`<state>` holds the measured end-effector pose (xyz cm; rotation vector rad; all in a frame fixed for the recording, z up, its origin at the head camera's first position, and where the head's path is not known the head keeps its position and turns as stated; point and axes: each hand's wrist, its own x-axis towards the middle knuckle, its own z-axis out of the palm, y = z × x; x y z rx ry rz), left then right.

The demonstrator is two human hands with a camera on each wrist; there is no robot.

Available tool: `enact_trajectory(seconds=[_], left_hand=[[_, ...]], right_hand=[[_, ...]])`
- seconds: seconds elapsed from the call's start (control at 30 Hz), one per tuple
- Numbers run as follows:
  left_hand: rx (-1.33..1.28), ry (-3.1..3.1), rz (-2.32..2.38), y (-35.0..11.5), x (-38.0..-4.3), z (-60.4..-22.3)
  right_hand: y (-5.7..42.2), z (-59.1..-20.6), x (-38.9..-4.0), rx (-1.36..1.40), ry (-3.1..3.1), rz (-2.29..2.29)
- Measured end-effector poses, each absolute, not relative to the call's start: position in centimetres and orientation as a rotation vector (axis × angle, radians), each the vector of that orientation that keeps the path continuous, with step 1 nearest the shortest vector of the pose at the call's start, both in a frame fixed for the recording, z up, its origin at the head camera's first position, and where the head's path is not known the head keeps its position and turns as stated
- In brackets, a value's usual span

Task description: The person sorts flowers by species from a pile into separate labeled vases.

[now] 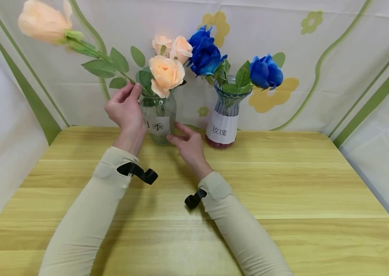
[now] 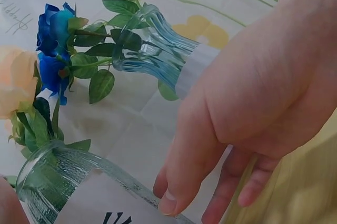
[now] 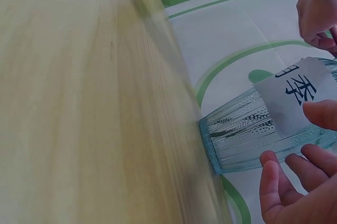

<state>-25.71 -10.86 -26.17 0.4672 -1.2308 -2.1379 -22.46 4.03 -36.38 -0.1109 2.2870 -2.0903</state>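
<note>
My left hand (image 1: 125,109) pinches the stem of a peach rose (image 1: 43,23) at the rim of a clear glass vase (image 1: 161,138). This rose leans far out to the upper left, its leafy stem slanting down to the vase mouth. Other peach roses (image 1: 167,74) stand in that vase, which bears a white paper label (image 3: 292,95) partly hidden by the left hand in the head view. At the vase's right side is my right hand (image 1: 191,147), thumb and fingertips against or very near the glass, fingers loosely extended (image 3: 310,192).
Right of the hands stands a bluish glass vase (image 1: 232,103) with blue roses (image 1: 267,72), a white label and a reddish base. Both vases are near the back edge of the wooden table (image 1: 284,191). A flower-patterned curtain (image 1: 353,76) hangs behind.
</note>
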Motion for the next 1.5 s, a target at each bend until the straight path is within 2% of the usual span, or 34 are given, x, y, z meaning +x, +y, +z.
enact_trajectory(seconds=[0.57,0.8,1.23,1.5], left_hand=[[0.485,-1.197,-2.186,-11.0,-26.0,-26.1],[0.573,-1.436,-2.135,-11.1,-26.1,-26.6],[0.427,-1.168,-2.317,-11.6,-24.4,-27.8],[0.398,-1.104,-2.207,-11.6,-23.5,-27.2]], right_hand=[[4.0,-36.5,-22.5,-0.101,2.287,-2.098],[3.8,-36.7,-22.6,-0.100,2.283,-2.109],[3.9,-36.7,-22.4,-0.109,2.282,-2.102],[4.0,-36.5,-22.4,-0.106,2.269,-2.115]])
